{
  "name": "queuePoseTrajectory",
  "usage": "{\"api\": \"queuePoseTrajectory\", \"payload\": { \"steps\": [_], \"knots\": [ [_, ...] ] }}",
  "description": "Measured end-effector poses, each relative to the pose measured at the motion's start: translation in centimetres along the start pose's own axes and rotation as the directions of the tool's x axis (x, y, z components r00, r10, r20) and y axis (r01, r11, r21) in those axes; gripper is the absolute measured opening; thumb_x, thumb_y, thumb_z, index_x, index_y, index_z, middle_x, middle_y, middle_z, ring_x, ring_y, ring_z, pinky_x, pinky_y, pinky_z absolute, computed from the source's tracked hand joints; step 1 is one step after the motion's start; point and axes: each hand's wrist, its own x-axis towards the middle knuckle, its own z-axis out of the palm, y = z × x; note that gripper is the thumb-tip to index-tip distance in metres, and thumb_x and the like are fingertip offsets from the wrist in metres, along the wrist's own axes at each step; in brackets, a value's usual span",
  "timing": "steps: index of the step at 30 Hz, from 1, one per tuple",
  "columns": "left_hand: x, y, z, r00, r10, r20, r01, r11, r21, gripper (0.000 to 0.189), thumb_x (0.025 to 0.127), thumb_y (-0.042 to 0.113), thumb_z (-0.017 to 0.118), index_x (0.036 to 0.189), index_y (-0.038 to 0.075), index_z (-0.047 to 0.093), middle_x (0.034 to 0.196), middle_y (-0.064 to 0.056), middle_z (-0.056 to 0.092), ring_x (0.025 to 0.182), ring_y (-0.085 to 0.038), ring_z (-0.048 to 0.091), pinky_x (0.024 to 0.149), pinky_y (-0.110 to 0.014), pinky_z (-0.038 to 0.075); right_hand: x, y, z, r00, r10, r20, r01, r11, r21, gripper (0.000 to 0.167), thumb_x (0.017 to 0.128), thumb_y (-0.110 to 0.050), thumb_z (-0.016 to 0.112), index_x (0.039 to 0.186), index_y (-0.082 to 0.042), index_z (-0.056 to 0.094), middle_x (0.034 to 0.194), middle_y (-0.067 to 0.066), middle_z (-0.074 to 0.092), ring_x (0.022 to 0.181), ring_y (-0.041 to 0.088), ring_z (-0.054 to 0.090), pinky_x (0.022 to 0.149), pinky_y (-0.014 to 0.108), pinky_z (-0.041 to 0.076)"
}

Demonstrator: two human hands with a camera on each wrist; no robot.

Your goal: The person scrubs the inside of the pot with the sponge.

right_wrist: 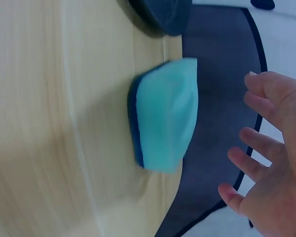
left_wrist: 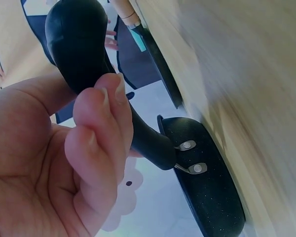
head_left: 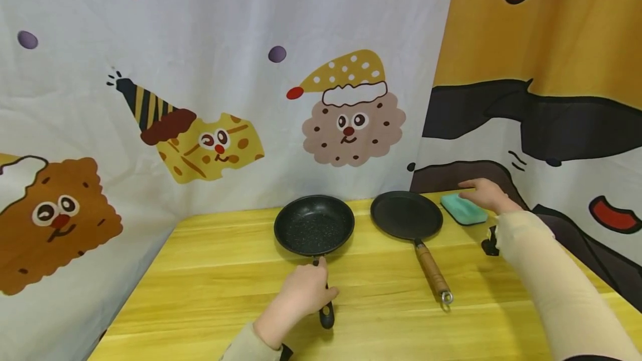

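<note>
A deep black frying pan (head_left: 314, 226) with a speckled inside sits on the wooden table, and my left hand (head_left: 303, 291) grips its black handle (left_wrist: 153, 143). In the left wrist view, the fingers curl against that handle, and two rivets show where it joins the pan. My right hand (head_left: 485, 194) hovers just over a turquoise sponge (head_left: 465, 210) at the back right. The right wrist view shows the fingers spread and apart from the sponge, whose dark scouring side (right_wrist: 134, 118) faces down on the table.
Between the two hands lies a flat black crepe pan (head_left: 407, 215) with a wooden handle (head_left: 431, 269) pointing toward me. A cloth (head_left: 241, 27) printed with cartoon figures hangs right behind the wooden table (head_left: 200, 277) and along its right side.
</note>
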Motion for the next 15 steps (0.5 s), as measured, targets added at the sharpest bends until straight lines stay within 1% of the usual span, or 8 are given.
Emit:
{"api": "queuePoseTrajectory", "payload": {
  "steps": [4,5,7,9,11,13,15],
  "knots": [
    [0.0,-0.3,0.1,1.0,0.005,-0.004,-0.005,1.0,-0.026,0.072,0.087,0.035,0.071,0.138,-0.01,0.047,0.046,0.001,0.047,0.038,-0.011,0.041,0.036,-0.023,0.031,0.6,-1.2,1.2,0.995,-0.094,-0.017,0.094,0.996,0.011,0.048,0.097,-0.02,0.055,0.135,0.01,0.05,0.136,0.037,0.043,0.125,0.056,0.034,0.099,0.068,0.031],
    [0.1,-0.4,0.0,1.0,0.01,-0.008,-0.011,1.0,-0.025,0.072,0.087,0.036,0.072,0.137,-0.009,0.048,0.048,0.0,0.049,0.04,-0.011,0.043,0.037,-0.024,0.032,0.7,-1.4,1.5,0.993,-0.116,-0.022,0.116,0.993,0.011,0.047,0.097,-0.018,0.056,0.133,0.01,0.051,0.135,0.037,0.044,0.124,0.056,0.035,0.099,0.067,0.033],
    [0.2,-0.7,-0.4,0.999,0.023,-0.022,-0.024,0.999,-0.032,0.071,0.086,0.037,0.072,0.137,-0.008,0.049,0.05,-0.001,0.052,0.042,-0.011,0.042,0.039,-0.024,0.032,0.7,-2.1,2.0,0.988,-0.152,-0.032,0.152,0.988,0.004,0.044,0.096,-0.016,0.057,0.131,0.01,0.053,0.134,0.037,0.045,0.124,0.055,0.036,0.099,0.066,0.033],
    [0.2,-1.4,-1.0,0.999,0.018,-0.035,-0.02,0.999,-0.048,0.071,0.087,0.038,0.071,0.138,-0.005,0.049,0.05,-0.001,0.05,0.041,-0.01,0.038,0.038,-0.023,0.03,0.8,-3.0,2.5,0.983,-0.179,-0.03,0.179,0.984,-0.01,0.043,0.095,-0.015,0.058,0.13,0.009,0.055,0.134,0.037,0.044,0.124,0.055,0.036,0.099,0.066,0.033],
    [0.2,-2.2,-1.8,0.999,-0.002,-0.054,-0.001,0.999,-0.05,0.072,0.087,0.04,0.07,0.14,-0.003,0.048,0.049,0.002,0.046,0.041,-0.009,0.034,0.038,-0.022,0.027,0.9,-3.9,2.9,0.978,-0.208,-0.021,0.208,0.978,-0.027,0.042,0.094,-0.015,0.059,0.129,0.008,0.057,0.135,0.038,0.042,0.124,0.055,0.037,0.099,0.066,0.033],
    [0.2,-3.3,-2.7,0.997,-0.04,-0.06,0.036,0.998,-0.06,0.072,0.089,0.04,0.069,0.143,-0.001,0.045,0.048,0.003,0.042,0.039,-0.009,0.03,0.037,-0.022,0.024,1.0,-4.8,3.4,0.974,-0.228,-0.004,0.228,0.973,-0.027,0.043,0.094,-0.016,0.06,0.129,0.008,0.058,0.136,0.039,0.04,0.124,0.055,0.036,0.1,0.065,0.033],
    [0.3,-4.6,-3.6,0.994,-0.089,-0.058,0.085,0.995,-0.058,0.074,0.09,0.041,0.067,0.146,0.001,0.041,0.053,0.002,0.046,0.041,-0.01,0.032,0.037,-0.023,0.026,1.1,-5.5,3.9,0.968,-0.249,0.01,0.249,0.968,-0.025,0.043,0.093,-0.016,0.061,0.129,0.008,0.058,0.137,0.039,0.039,0.124,0.055,0.036,0.1,0.065,0.033]
  ]
}}
